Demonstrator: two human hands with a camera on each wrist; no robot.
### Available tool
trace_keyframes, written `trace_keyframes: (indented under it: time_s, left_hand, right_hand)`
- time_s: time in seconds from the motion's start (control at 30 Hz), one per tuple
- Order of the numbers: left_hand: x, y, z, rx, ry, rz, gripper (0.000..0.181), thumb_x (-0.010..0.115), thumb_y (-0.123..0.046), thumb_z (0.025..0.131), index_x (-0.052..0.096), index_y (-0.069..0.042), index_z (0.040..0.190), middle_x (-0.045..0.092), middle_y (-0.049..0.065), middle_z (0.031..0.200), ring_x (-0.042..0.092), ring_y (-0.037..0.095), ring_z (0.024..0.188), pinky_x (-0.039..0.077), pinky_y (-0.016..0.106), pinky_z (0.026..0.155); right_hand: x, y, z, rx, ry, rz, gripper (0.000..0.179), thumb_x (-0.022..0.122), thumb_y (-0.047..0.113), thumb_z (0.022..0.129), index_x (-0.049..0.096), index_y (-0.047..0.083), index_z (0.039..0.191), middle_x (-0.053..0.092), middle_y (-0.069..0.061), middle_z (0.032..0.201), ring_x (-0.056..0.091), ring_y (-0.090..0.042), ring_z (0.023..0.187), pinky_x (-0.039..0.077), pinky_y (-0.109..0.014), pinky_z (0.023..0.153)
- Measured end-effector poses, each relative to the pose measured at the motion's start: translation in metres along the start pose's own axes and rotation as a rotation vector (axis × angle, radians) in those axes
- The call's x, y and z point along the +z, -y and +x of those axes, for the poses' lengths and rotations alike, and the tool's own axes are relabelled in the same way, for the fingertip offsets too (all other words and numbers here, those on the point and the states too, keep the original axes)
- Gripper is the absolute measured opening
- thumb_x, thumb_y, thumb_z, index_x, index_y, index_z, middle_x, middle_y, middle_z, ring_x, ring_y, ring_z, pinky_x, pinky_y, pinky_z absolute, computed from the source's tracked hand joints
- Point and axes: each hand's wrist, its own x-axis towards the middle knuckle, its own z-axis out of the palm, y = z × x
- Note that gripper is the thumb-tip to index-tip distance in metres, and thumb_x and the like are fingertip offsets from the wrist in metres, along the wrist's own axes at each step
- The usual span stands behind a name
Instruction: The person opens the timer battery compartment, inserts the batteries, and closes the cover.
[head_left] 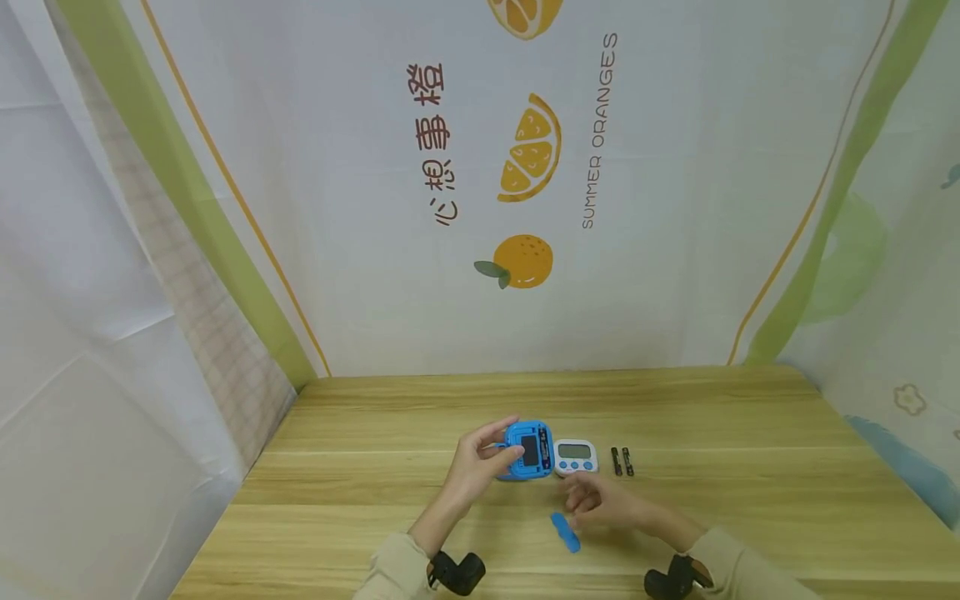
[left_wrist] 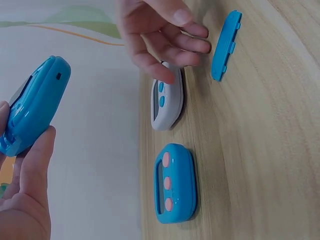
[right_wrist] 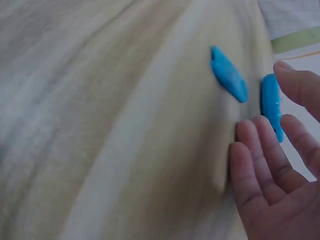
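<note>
My left hand (head_left: 480,460) grips a blue digital timer (head_left: 527,467), raised above the table with its back showing. Its battery compartment is uncovered, with dark batteries (head_left: 545,450) along one side. Loosely bent and holding nothing, my right hand (head_left: 603,502) hovers beside a blue battery cover (head_left: 566,533) lying on the table. The right wrist view also shows that cover (right_wrist: 228,75) just beyond my fingertips (right_wrist: 245,129). A white timer (head_left: 575,452) with blue buttons lies behind the right hand. In the left wrist view, a second blue timer (left_wrist: 176,184) with pink buttons rests on the table.
Two black batteries (head_left: 622,462) lie side by side to the right of the white timer. The wooden table (head_left: 360,517) meets a hanging white cloth (head_left: 375,292) with orange prints at the back. Cloth also hangs on both sides.
</note>
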Motion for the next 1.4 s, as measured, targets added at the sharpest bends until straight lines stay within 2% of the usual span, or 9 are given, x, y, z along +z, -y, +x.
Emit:
trace_keyframes:
  time_s: [0.17, 0.47, 0.73, 0.93, 1.1, 1.17, 1.3, 1.4]
  left_hand:
    - [0.000, 0.000, -0.001, -0.003, 0.006, -0.012, 0.044, 0.064, -0.015, 0.082, 0.052, -0.008, 0.124, 0.055, 0.009, 0.097, 0.061, 0.019, 0.083, 0.053, 0.029, 0.064]
    - [0.001, 0.002, 0.000, -0.007, 0.022, -0.022, 0.043, 0.064, -0.015, 0.082, 0.053, -0.010, 0.124, 0.054, 0.009, 0.097, 0.060, 0.019, 0.082, 0.053, 0.029, 0.065]
    - [0.002, 0.001, -0.002, -0.005, 0.025, -0.023, 0.043, 0.064, -0.014, 0.082, 0.053, -0.010, 0.124, 0.054, 0.014, 0.101, 0.059, 0.025, 0.085, 0.053, 0.030, 0.066]
    - [0.003, -0.001, -0.003, 0.002, 0.030, -0.031, 0.043, 0.063, -0.013, 0.083, 0.053, -0.009, 0.124, 0.052, 0.017, 0.100, 0.057, 0.039, 0.088, 0.054, 0.030, 0.065]
    - [0.003, -0.002, -0.004, -0.004, 0.030, -0.033, 0.043, 0.063, -0.012, 0.083, 0.053, -0.009, 0.124, 0.053, 0.013, 0.098, 0.059, 0.029, 0.086, 0.054, 0.031, 0.066]
    - [0.002, 0.002, -0.003, -0.003, 0.028, -0.032, 0.043, 0.063, -0.013, 0.082, 0.053, -0.009, 0.124, 0.054, 0.012, 0.097, 0.060, 0.025, 0.085, 0.054, 0.031, 0.066]
    - [0.001, 0.003, -0.003, -0.005, 0.026, -0.040, 0.044, 0.063, -0.013, 0.082, 0.052, -0.007, 0.124, 0.053, 0.012, 0.097, 0.059, 0.028, 0.088, 0.054, 0.032, 0.066]
    - [0.001, 0.004, -0.004, -0.013, 0.025, -0.046, 0.045, 0.063, -0.014, 0.082, 0.051, -0.006, 0.125, 0.053, 0.013, 0.097, 0.059, 0.029, 0.088, 0.054, 0.032, 0.066]
  right_hand:
    - [0.003, -0.005, 0.000, -0.015, 0.032, -0.032, 0.048, 0.069, 0.003, 0.074, 0.048, -0.011, 0.114, 0.053, -0.011, 0.092, 0.052, -0.018, 0.080, 0.047, -0.019, 0.068]
    - [0.004, -0.005, 0.001, -0.114, 0.119, -0.231, 0.048, 0.072, 0.007, 0.069, 0.055, -0.001, 0.113, 0.045, -0.004, 0.087, 0.042, -0.007, 0.071, 0.041, -0.017, 0.061]
    - [0.004, -0.005, 0.005, -0.066, 0.124, -0.314, 0.043, 0.075, 0.010, 0.067, 0.052, 0.005, 0.103, 0.045, 0.000, 0.085, 0.041, -0.006, 0.071, 0.040, -0.017, 0.061]
    - [0.004, -0.002, 0.004, -0.045, 0.111, -0.284, 0.045, 0.075, 0.005, 0.066, 0.046, 0.003, 0.099, 0.045, -0.002, 0.084, 0.043, -0.011, 0.073, 0.041, -0.018, 0.063]
    - [0.002, -0.003, 0.003, -0.038, 0.108, -0.243, 0.033, 0.067, 0.003, 0.074, 0.047, 0.003, 0.100, 0.049, -0.004, 0.087, 0.048, -0.012, 0.077, 0.045, -0.020, 0.066]
    - [0.001, -0.004, 0.002, -0.034, 0.090, -0.228, 0.026, 0.062, 0.002, 0.078, 0.049, 0.004, 0.100, 0.050, -0.004, 0.089, 0.049, -0.012, 0.078, 0.046, -0.020, 0.067]
    - [-0.004, -0.002, -0.001, -0.083, 0.025, -0.175, 0.016, 0.058, 0.002, 0.083, 0.052, 0.001, 0.098, 0.052, -0.007, 0.087, 0.051, -0.011, 0.077, 0.048, -0.023, 0.065]
    - [-0.010, 0.004, -0.002, -0.137, -0.035, -0.124, 0.017, 0.057, 0.002, 0.084, 0.052, -0.005, 0.099, 0.053, -0.010, 0.084, 0.054, -0.011, 0.073, 0.051, -0.027, 0.061]
